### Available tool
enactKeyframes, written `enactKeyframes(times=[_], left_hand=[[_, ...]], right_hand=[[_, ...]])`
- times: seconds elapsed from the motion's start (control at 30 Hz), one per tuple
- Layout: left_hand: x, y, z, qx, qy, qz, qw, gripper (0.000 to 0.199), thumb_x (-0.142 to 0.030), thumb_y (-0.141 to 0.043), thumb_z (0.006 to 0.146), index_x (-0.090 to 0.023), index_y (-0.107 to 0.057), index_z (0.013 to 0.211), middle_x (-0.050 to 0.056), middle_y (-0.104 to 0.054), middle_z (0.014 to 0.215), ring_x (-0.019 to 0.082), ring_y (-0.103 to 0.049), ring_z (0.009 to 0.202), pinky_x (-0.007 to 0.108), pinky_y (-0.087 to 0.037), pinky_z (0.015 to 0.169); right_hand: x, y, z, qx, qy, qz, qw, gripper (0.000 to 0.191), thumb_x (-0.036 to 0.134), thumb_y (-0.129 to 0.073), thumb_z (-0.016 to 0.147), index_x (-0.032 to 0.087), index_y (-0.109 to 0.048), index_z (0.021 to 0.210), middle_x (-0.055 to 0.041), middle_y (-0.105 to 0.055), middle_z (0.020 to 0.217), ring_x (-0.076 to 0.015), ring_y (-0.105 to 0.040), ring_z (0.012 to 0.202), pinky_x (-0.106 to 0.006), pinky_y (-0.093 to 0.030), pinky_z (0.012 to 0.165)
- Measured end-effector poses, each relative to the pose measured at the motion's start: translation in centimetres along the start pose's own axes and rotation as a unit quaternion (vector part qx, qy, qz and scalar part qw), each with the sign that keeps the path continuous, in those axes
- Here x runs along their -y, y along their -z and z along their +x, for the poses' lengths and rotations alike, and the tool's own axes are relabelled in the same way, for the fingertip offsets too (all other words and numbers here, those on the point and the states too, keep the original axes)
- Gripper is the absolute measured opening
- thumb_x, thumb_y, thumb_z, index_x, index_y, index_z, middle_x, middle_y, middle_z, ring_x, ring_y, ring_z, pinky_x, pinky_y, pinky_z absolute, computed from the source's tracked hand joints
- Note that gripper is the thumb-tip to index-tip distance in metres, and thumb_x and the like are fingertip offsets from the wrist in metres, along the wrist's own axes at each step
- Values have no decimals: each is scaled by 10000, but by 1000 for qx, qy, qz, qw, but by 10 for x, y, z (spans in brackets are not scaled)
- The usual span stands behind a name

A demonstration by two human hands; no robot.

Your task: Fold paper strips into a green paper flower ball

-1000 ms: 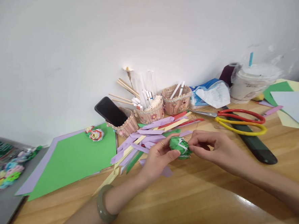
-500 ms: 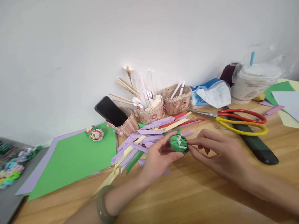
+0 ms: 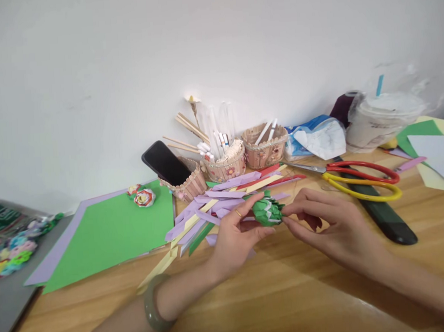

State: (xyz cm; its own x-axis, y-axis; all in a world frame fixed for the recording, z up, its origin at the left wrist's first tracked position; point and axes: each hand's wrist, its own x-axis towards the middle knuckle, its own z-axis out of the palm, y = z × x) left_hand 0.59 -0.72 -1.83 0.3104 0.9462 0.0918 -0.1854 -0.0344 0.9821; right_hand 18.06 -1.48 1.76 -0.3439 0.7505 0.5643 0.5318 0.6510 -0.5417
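A small green and white folded-paper piece (image 3: 267, 211) is held up over the wooden table. My left hand (image 3: 235, 233), with a ring and a bangle, grips it from the left between thumb and fingers. From the right, the thumb and index finger of my right hand (image 3: 321, 220) pinch its edge. Behind my left hand lies a loose pile of folded paper strips (image 3: 223, 192) in purple, yellow, red and green. Scissors (image 3: 361, 177) with red and yellow handles rest right of the pile, across a dark green flat tool (image 3: 389, 221).
Craft baskets (image 3: 224, 168) holding a phone (image 3: 165, 163), sticks and pens stand by the wall. Green paper (image 3: 114, 242) with small paper flowers (image 3: 144, 197) lies left. At right are a tissue pack (image 3: 320, 137), a lidded cup (image 3: 381, 121) and more paper sheets (image 3: 437, 155).
The green and white piece has turned slightly, showing more of its pointed folds. The whole view has shifted a little. Both hands keep their hold.
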Motion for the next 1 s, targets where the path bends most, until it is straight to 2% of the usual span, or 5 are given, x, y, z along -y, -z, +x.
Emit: enactKeyframes(times=[0.27,0.47,0.6,0.77,1.0], left_hand=[[3,2,-2,-18,-64,78,995,533,-208,-707,671,-311,-558,1173,30,-566,1162,206,-534,1057,352,-454,917],[1,2,-7,-25,-117,115,986,488,-188,-680,699,-345,-568,1147,18,-541,1161,192,-511,1074,309,-475,879],[1,2,-5,-10,-79,49,996,509,-190,-714,660,-322,-580,1133,25,-546,1168,187,-545,1024,305,-491,846],[-1,1,-1,1,-3,-30,1000,551,-187,-756,599,-259,-591,1119,35,-623,1091,190,-578,976,340,-475,868],[-4,-2,0,-2,29,-32,999,548,-178,-766,574,-231,-601,1095,41,-658,1021,192,-590,947,345,-468,859]], right_hand=[[-2,-6,-9,-57,83,-101,990,126,67,-568,772,176,-591,831,-22,-554,685,-95,-522,570,-201,-420,491],[2,-1,-2,-15,10,-32,999,112,122,-535,780,178,-607,717,2,-510,602,-84,-461,486,-194,-373,425],[1,4,6,77,-91,79,990,172,189,-514,809,167,-641,694,-5,-526,603,-92,-464,494,-193,-356,417],[-2,3,7,96,-130,110,981,208,218,-491,822,162,-654,705,-27,-597,642,-118,-517,558,-204,-388,467],[0,-3,0,50,-68,-28,996,187,116,-465,764,141,-642,707,-24,-603,583,-102,-509,486,-202,-384,457]])
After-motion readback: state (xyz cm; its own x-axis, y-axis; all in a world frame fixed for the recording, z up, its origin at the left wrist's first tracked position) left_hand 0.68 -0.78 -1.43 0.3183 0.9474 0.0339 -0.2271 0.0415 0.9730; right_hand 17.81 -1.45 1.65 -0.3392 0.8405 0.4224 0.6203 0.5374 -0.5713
